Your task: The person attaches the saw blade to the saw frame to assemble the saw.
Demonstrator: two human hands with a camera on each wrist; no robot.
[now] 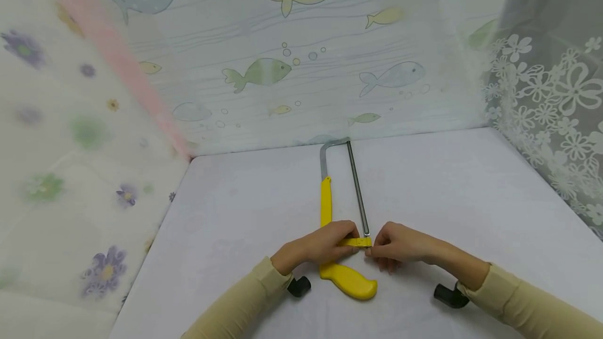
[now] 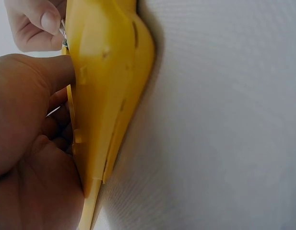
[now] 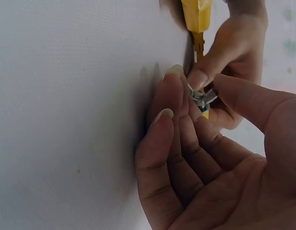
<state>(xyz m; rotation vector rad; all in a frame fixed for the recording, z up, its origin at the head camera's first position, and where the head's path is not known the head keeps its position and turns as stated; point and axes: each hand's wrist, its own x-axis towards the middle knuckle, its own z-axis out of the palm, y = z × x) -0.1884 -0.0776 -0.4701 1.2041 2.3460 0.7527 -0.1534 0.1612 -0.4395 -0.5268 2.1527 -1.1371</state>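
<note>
A hacksaw [image 1: 326,200] with a grey metal bow lies on the white table, its yellow handle [image 1: 355,282] toward me. The dark, straight blade [image 1: 358,187] runs along its right side down to a yellow crosspiece [image 1: 360,242]. My left hand [image 1: 330,242] grips the frame around that crosspiece, with the thumb against the yellow plastic in the left wrist view. My right hand [image 1: 402,245] is at the crosspiece's outer end. There, thumb and index finger pinch a small metal wing nut [image 3: 203,99], partly covered by the fingers.
White cloth covers the table [image 1: 245,213]. A fish-patterned curtain [image 1: 301,67] hangs along the back edge. Floral fabric [image 1: 85,161] borders the left side and lacy fabric [image 1: 560,93] the right. Black wrist mounts [image 1: 300,286] sit under both forearms.
</note>
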